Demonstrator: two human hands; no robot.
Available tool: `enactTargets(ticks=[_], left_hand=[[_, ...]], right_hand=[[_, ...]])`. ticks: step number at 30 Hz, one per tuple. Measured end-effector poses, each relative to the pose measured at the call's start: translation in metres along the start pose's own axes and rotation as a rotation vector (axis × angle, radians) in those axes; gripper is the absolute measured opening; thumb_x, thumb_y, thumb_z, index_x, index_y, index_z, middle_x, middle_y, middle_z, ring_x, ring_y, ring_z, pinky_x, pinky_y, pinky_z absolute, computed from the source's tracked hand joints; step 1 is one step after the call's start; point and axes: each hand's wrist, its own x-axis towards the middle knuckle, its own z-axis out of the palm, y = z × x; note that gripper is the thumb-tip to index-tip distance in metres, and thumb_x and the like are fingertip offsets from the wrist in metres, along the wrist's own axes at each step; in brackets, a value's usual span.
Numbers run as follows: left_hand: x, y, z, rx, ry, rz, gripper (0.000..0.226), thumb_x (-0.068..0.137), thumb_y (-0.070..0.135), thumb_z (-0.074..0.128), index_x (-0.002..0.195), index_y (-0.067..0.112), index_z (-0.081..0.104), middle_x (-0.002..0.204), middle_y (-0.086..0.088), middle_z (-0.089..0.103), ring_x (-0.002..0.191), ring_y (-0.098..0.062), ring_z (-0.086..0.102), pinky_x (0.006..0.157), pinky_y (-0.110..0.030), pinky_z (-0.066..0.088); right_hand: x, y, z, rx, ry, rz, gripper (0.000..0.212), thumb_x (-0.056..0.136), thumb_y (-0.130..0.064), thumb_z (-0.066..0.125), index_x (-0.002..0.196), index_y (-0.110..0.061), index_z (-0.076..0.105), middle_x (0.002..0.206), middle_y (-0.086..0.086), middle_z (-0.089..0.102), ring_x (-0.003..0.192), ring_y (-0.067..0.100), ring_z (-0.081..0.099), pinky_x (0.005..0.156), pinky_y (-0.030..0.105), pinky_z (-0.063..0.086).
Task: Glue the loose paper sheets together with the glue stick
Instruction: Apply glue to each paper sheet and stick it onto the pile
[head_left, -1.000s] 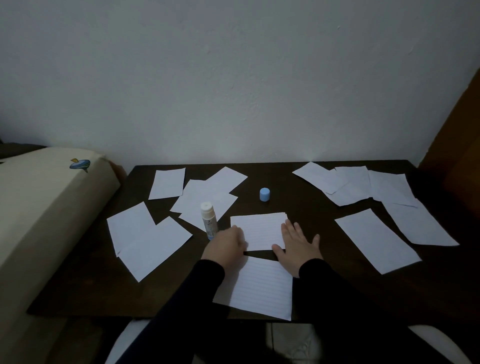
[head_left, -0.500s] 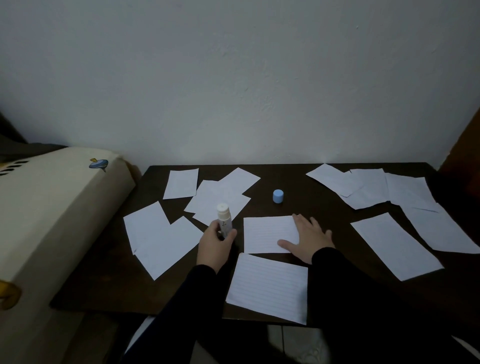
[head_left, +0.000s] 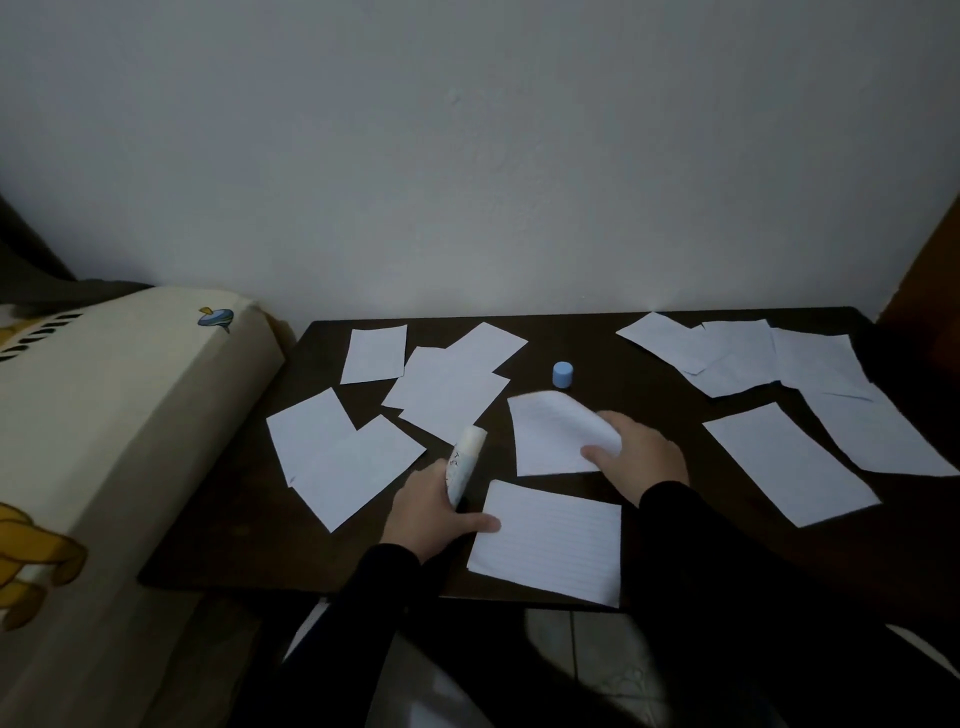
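Note:
My left hand (head_left: 434, 512) grips the uncapped white glue stick (head_left: 465, 462), which tilts up and to the right, while its thumb touches the left edge of a lined sheet (head_left: 550, 543) at the table's near edge. My right hand (head_left: 641, 457) pinches the right side of a second lined sheet (head_left: 556, 439) just behind it, and that side curls up off the dark table (head_left: 218, 535). The glue stick's blue cap (head_left: 562, 374) stands upright behind this sheet.
Several loose white sheets lie at the back left (head_left: 441, 384) and near left (head_left: 337, 457), and several more at the right (head_left: 789, 462). A cream padded piece of furniture (head_left: 104, 415) borders the table's left side. A white wall rises behind.
My left hand took the glue stick off the table and tilted it. My right hand went from pressing flat on the middle sheet to pinching and lifting its right edge.

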Motion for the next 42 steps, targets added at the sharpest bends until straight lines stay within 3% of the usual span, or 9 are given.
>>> enactTargets(ticks=[6, 11, 13, 15, 18, 20, 22, 26, 42], left_hand=[[-0.002, 0.005, 0.005, -0.037, 0.083, -0.019, 0.087, 0.057, 0.059, 0.085, 0.125, 0.019, 0.051, 0.120, -0.001, 0.059, 0.110, -0.019, 0.053, 0.096, -0.042, 0.049], [-0.008, 0.001, 0.007, -0.143, 0.096, -0.016, 0.083, 0.049, 0.061, 0.086, 0.114, 0.020, 0.055, 0.110, 0.000, 0.062, 0.103, -0.021, 0.056, 0.094, -0.046, 0.049], [-0.009, -0.003, 0.008, -0.185, 0.109, -0.011, 0.079, 0.050, 0.057, 0.088, 0.111, 0.021, 0.055, 0.107, 0.001, 0.063, 0.103, -0.022, 0.056, 0.094, -0.048, 0.047], [-0.009, -0.005, 0.008, -0.226, 0.106, -0.027, 0.082, 0.050, 0.057, 0.087, 0.115, 0.021, 0.054, 0.110, -0.001, 0.061, 0.107, -0.023, 0.055, 0.096, -0.050, 0.047], [-0.006, -0.008, 0.010, -0.244, 0.078, -0.063, 0.088, 0.048, 0.061, 0.086, 0.119, 0.021, 0.052, 0.114, -0.002, 0.059, 0.110, -0.024, 0.053, 0.098, -0.050, 0.047], [-0.005, -0.009, 0.010, -0.247, 0.077, -0.071, 0.087, 0.049, 0.060, 0.086, 0.119, 0.021, 0.052, 0.114, -0.002, 0.059, 0.110, -0.024, 0.053, 0.098, -0.050, 0.047], [-0.006, -0.006, 0.009, -0.249, 0.083, -0.071, 0.085, 0.053, 0.056, 0.087, 0.121, 0.020, 0.051, 0.117, -0.003, 0.058, 0.111, -0.024, 0.052, 0.098, -0.050, 0.047], [-0.007, -0.002, 0.011, -0.278, 0.088, -0.089, 0.083, 0.065, 0.044, 0.086, 0.132, 0.018, 0.045, 0.126, -0.002, 0.054, 0.117, -0.021, 0.049, 0.102, -0.045, 0.046], [-0.005, -0.004, 0.012, -0.261, 0.123, -0.085, 0.077, 0.066, 0.056, 0.081, 0.126, 0.022, 0.049, 0.121, 0.000, 0.056, 0.114, -0.020, 0.051, 0.099, -0.045, 0.049]], right_hand=[[-0.022, -0.007, -0.026, 0.628, -0.009, -0.048, 0.040, 0.085, -0.030, 0.070, 0.123, -0.025, 0.056, 0.106, -0.009, 0.058, 0.096, 0.008, 0.055, 0.081, 0.025, 0.045], [-0.038, -0.005, -0.040, 0.829, -0.353, 0.023, 0.039, 0.084, -0.025, 0.073, 0.120, -0.020, 0.060, 0.103, -0.002, 0.065, 0.088, 0.009, 0.062, 0.067, 0.022, 0.050], [-0.043, -0.001, -0.038, 0.705, -0.485, 0.061, 0.042, 0.084, -0.029, 0.073, 0.122, -0.016, 0.061, 0.100, -0.001, 0.066, 0.084, 0.012, 0.062, 0.062, 0.024, 0.048], [-0.046, 0.002, -0.030, 0.427, -0.509, 0.039, 0.053, 0.080, -0.040, 0.074, 0.126, -0.019, 0.060, 0.110, -0.003, 0.065, 0.093, 0.011, 0.060, 0.072, 0.023, 0.048], [-0.051, 0.004, -0.018, 0.001, -0.398, 0.049, 0.083, 0.072, -0.058, 0.073, 0.141, -0.026, 0.040, 0.136, 0.001, 0.047, 0.121, 0.018, 0.047, 0.098, 0.034, 0.043], [-0.056, 0.000, -0.015, -0.176, -0.256, 0.007, 0.097, 0.069, -0.067, 0.068, 0.148, -0.032, 0.023, 0.146, 0.003, 0.028, 0.132, 0.023, 0.031, 0.105, 0.040, 0.036], [-0.060, -0.003, -0.012, -0.182, -0.210, -0.140, 0.098, 0.069, -0.070, 0.066, 0.149, -0.036, 0.021, 0.151, -0.001, 0.018, 0.137, 0.022, 0.021, 0.109, 0.043, 0.028], [-0.071, 0.000, -0.010, -0.223, -0.507, -0.403, 0.108, 0.059, -0.077, 0.069, 0.149, -0.042, 0.019, 0.156, -0.010, 0.013, 0.142, 0.016, 0.007, 0.114, 0.040, 0.010], [-0.043, 0.006, -0.011, -0.309, -0.567, -0.373, 0.093, 0.063, -0.070, 0.072, 0.143, -0.049, 0.029, 0.157, -0.012, 0.009, 0.143, 0.021, 0.008, 0.115, 0.043, 0.013]])
